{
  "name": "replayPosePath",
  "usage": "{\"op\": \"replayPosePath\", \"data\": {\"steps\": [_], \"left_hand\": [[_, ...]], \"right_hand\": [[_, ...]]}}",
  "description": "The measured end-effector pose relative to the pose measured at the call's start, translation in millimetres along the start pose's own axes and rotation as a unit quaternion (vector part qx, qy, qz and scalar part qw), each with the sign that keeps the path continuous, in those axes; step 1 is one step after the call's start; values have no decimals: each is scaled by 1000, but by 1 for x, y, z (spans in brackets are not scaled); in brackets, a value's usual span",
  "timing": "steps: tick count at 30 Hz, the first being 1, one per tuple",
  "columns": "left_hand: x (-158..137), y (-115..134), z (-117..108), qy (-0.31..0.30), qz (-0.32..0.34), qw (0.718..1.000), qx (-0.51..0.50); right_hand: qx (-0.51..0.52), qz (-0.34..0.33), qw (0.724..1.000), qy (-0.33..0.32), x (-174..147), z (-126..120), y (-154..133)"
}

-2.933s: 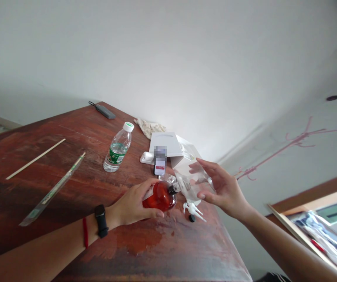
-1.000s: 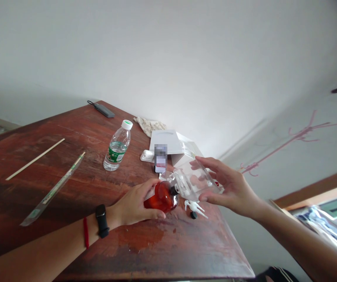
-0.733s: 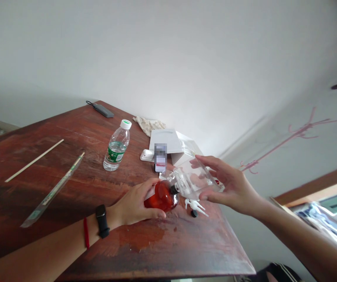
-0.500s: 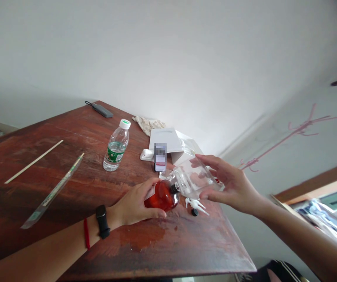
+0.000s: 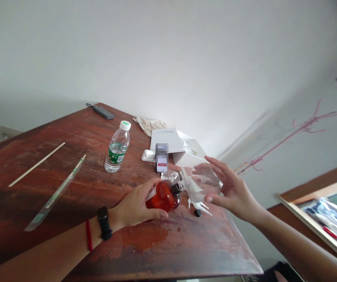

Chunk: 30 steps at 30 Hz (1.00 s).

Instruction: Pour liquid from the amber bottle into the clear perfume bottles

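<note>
Left grip (image 5: 137, 203): we clasped the red bottle (image 5: 164, 196), tilted.
Right grip (image 5: 236, 192): we held the clear bottle (image 5: 200, 183), necks (image 5: 176, 189) close.

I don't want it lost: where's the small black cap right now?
In the head view, the black cap lies on the wooden table, right of the red bottle in the left hand and beside the white plastic piece.

- you can read no text here
- green label (image 5: 116, 154) on the water bottle (image 5: 118, 146): print too small
- white label (image 5: 151, 192) on the red-liquid bottle (image 5: 164, 197): illegible
- phone screen (image 5: 162, 159): partly pixelated
</note>
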State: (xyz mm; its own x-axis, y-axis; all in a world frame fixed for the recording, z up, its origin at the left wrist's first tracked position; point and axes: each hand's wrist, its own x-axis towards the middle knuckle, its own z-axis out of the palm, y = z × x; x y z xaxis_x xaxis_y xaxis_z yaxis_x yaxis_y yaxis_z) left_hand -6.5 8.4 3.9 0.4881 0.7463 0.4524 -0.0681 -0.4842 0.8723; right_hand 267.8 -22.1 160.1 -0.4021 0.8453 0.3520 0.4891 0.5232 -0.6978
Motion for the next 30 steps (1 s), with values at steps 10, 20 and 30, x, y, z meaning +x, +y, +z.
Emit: {"op": "replayPosePath", "data": {"steps": [10,20,30], "left_hand": [[-2,-1,3,10,25,1000,1],[-1,-8,1,19,35,999,6],[0,-8,2,72,57,995,29]], "right_hand": [[-98,5,995,33,-26,13,21],[158,109,976,99,-28,51,48],[343,148,905,205,-24,120,107]]}}
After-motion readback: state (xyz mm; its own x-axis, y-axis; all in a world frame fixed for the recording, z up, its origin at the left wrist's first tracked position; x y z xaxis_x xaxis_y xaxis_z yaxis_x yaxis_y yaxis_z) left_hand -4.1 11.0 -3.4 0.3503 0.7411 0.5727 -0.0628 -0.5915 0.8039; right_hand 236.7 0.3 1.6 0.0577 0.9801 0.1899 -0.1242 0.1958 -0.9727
